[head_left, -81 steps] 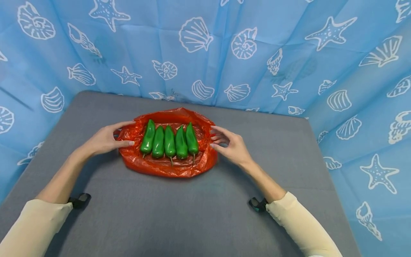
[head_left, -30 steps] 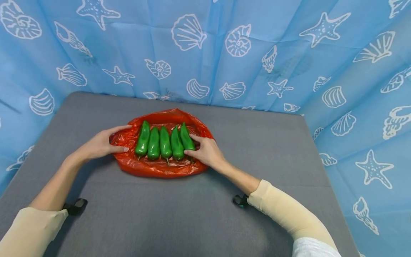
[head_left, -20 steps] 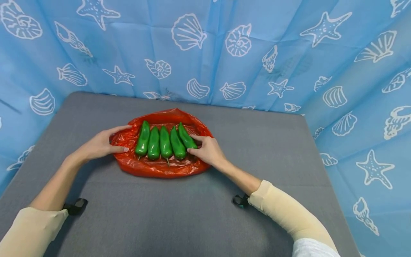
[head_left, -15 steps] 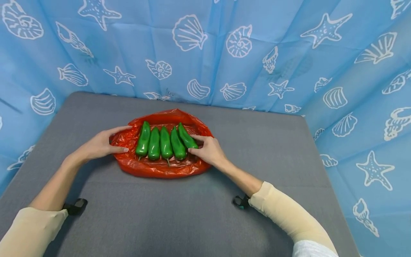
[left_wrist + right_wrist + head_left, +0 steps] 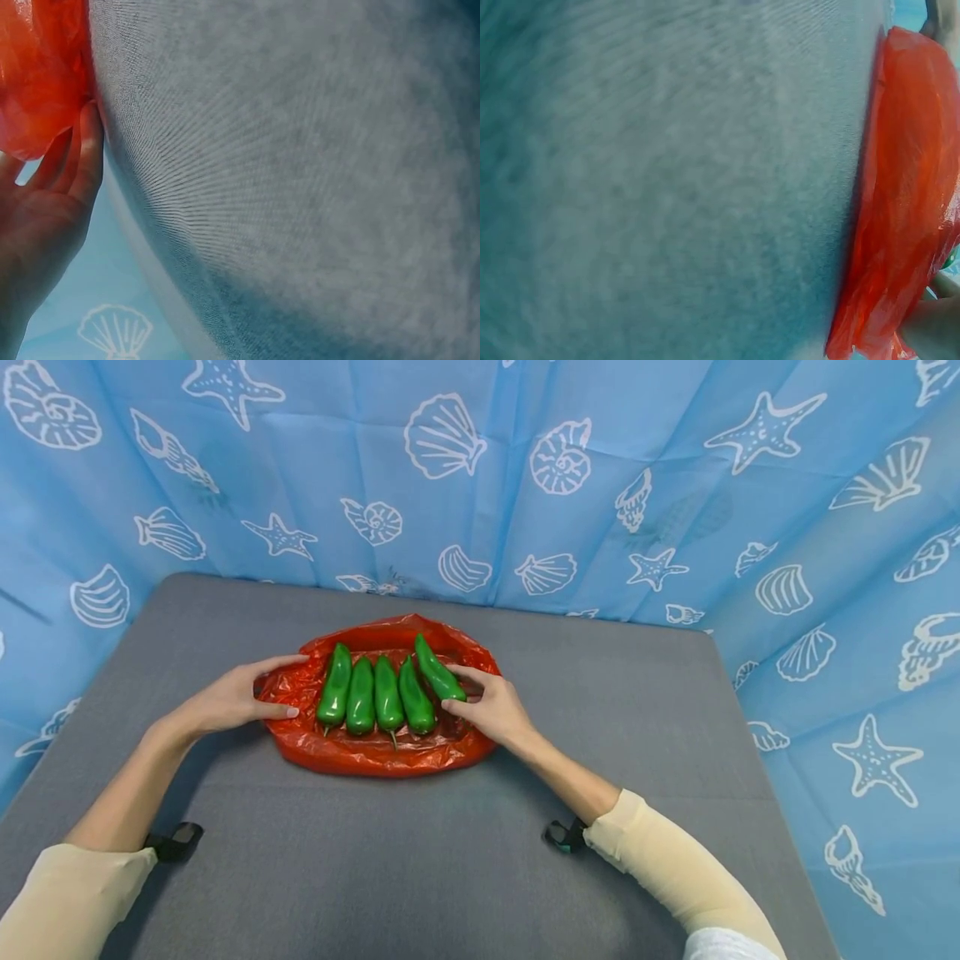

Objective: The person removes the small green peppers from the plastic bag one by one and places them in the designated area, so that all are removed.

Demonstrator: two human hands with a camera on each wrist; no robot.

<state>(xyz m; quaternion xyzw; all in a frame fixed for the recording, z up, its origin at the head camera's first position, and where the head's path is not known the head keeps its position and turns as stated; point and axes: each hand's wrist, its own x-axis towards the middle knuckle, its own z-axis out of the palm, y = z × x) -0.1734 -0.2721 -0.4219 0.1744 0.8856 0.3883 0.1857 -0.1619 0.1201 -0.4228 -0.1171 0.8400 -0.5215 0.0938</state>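
A red plastic bag point(image 5: 360, 762) lies open with its rim spread, several long green peppers point(image 5: 387, 693) side by side in it. The left hand point(image 5: 236, 700) holds the bag's left end, index finger and thumb over the rim; in the left wrist view its other fingers lie against the bag's outside. Over the bag's right part, the right hand point(image 5: 491, 703) pinches the rightmost green pepper point(image 5: 432, 668) near its thick end. That pepper tilts, tip to the upper left, apart from its neighbour at the top. The right wrist view shows mostly the bag's front side point(image 5: 900, 195).
The bag rests on a grey cloth-covered table point(image 5: 360, 860). A blue curtain point(image 5: 510, 485) with white shells and starfish hangs behind the table and along its sides. Dark wrist cameras point(image 5: 174, 843) sit under both forearms.
The right hand has come in from the bag's right rim and gripped the rightmost pepper. That pepper has shifted right, tilted and moved up a little. The left hand stays on the bag.
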